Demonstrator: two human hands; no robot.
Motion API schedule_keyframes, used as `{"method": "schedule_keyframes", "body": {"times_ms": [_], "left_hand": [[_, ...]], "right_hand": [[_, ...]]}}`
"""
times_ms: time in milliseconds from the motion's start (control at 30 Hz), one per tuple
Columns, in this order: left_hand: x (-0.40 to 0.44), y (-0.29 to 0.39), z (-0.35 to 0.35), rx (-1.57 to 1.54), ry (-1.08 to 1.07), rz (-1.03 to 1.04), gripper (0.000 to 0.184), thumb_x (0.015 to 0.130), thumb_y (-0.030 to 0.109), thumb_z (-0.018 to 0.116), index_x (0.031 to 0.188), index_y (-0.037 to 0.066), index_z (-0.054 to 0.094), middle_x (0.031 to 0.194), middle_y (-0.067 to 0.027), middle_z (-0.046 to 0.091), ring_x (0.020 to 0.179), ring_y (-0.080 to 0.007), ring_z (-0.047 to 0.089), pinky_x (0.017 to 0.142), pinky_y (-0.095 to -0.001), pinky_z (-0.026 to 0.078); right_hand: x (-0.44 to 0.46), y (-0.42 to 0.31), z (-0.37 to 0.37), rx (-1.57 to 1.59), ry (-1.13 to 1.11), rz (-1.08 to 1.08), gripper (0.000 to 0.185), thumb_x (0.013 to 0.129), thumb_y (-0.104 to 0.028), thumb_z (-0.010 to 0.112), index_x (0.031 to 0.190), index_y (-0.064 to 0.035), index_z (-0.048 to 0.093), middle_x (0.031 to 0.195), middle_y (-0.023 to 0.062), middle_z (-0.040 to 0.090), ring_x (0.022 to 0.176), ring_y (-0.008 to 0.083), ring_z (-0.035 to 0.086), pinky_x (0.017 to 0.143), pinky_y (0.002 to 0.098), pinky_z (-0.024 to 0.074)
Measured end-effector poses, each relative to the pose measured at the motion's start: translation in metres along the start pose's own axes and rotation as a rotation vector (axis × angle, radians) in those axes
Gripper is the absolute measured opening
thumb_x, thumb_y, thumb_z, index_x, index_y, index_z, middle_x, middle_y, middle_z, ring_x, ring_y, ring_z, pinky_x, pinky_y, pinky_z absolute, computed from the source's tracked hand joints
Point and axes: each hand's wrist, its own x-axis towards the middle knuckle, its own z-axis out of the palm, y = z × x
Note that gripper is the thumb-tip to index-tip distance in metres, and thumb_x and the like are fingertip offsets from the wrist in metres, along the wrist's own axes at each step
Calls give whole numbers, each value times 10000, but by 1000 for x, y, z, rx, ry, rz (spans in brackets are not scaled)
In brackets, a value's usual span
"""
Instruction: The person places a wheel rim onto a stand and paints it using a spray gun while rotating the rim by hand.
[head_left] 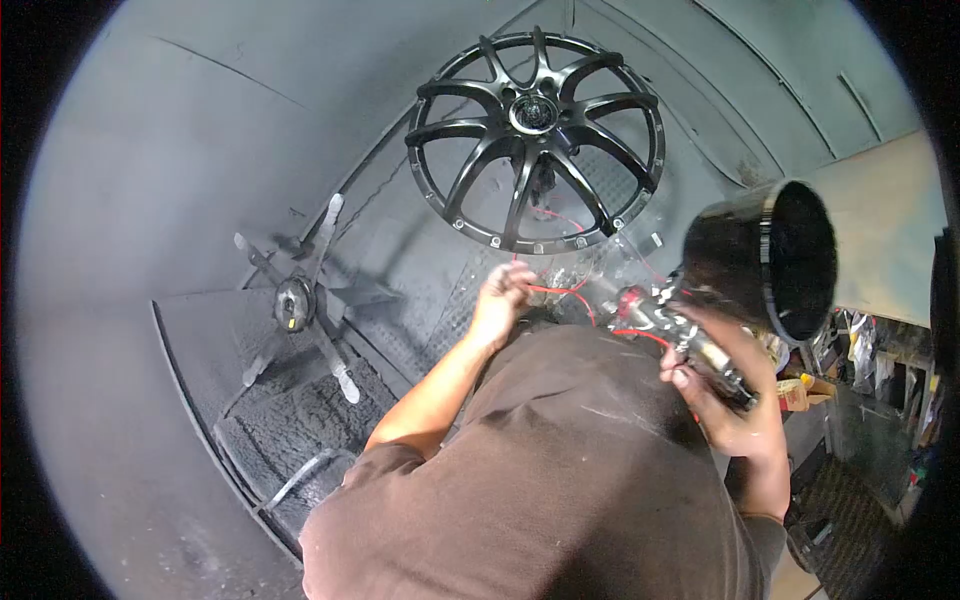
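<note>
My right hand [738,390] is wrapped round the handle of a spray gun [655,318], which has a big black cup [725,250] on it. The cup's dark round end faces right. Fingers curled, my left hand [503,300] is closed on a thin red hose [550,290] that runs across in front of my body toward the gun. Beyond both hands, a glossy black multi-spoke wheel rim [533,115] sits raised on a stand, most of which is hidden below it. Neither hand touches the rim.
A stand with several pale-tipped arms [293,303] is at the left, above a dark shaggy mat [300,435]. Grey walls [220,130] curve round the work area. On the right are a cluttered shelf [870,350] and a yellow-and-red box [800,392].
</note>
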Motion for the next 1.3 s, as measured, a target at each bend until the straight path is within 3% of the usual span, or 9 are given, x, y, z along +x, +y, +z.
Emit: {"method": "schedule_keyframes", "body": {"times_ms": [133, 367, 500, 633, 700, 867, 1067, 1200, 1300], "left_hand": [[17, 28, -20, -164, 132, 255, 564, 786, -102, 476, 1316, 90, 455, 1247, -56, 561, 948, -160, 603, 797, -310, 492], [2, 41, -7, -352, -95, 84, 493, 809, -81, 539, 1209, 201, 481, 1302, -9, 529, 1043, -204, 595, 863, -370, 458], [-5, 37, 15, -394, -118, 17, 509, 802, -91, 537, 1231, 170, 455, 1344, -42, 504, 1045, -210, 597, 852, -351, 481], [-2, 19, 24, -144, -320, -72, 557, 813, -86, 524, 1334, 90, 435, 1343, -96, 519, 1069, -177, 583, 915, -331, 476], [1, 7, 22, 313, -710, -106, 586, 846, -63, 496, 1417, 45, 412, 1337, -93, 533, 1109, -163, 566, 968, -316, 447], [-11, 0, 25, 280, -693, -209, 483, 902, 16, 508, 1384, 11, 485, 1275, -103, 592, 1215, -172, 530, 1032, -318, 410], [-12, -9, 19, 60, -481, -274, 438, 922, 23, 491, 1360, 39, 511, 1234, -102, 629, 1079, -195, 601, 982, -330, 457], [3, 16, 1, -180, 60, 19, 447, 858, -53, 460, 1277, 92, 506, 1195, -94, 633, 896, -178, 598, 784, -325, 492], [7, 40, -12, -310, 141, 156, 470, 819, -79, 466, 1230, 147, 494, 1216, -64, 592, 934, -185, 602, 805, -339, 482]], "right_hand": [[-11, 0, -1, 113, 194, 79, 511, 821, 71, 644, 1320, 22, 551, 962, 87, 654, 920, 148, 645, 869, 287, 499], [-6, 3, 5, 130, -47, 50, 488, 834, 25, 702, 1305, 18, 571, 1021, 109, 685, 960, 156, 658, 886, 284, 493], [-4, 6, 16, -13, 100, 79, 460, 828, 24, 699, 1275, 19, 593, 1053, 136, 688, 966, 171, 664, 864, 288, 500], [-16, 16, 3, -79, 298, 18, 450, 828, 36, 674, 1269, 22, 587, 1001, 134, 689, 928, 176, 661, 854, 287, 499], [-21, 13, -5, -38, 289, 48, 456, 824, 16, 679, 1270, 21, 584, 972, 127, 689, 924, 176, 659, 834, 296, 502], [-22, 8, -5, 76, -102, 211, 441, 837, -57, 716, 1264, -8, 619, 1085, 154, 700, 1004, 215, 672, 895, 313, 485], [-15, 7, 2, -67, -14, 115, 444, 822, 3, 709, 1258, -56, 643, 1130, 144, 690, 1070, 200, 641, 975, 330, 449], [-26, 14, -10, -172, 133, 26, 461, 833, 67, 655, 1286, 11, 589, 1111, 129, 682, 1023, 164, 640, 916, 298, 487], [-29, 19, -11, -50, 267, 92, 491, 828, 82, 645, 1307, 13, 560, 1145, 123, 666, 1018, 168, 636, 891, 295, 494]]}}
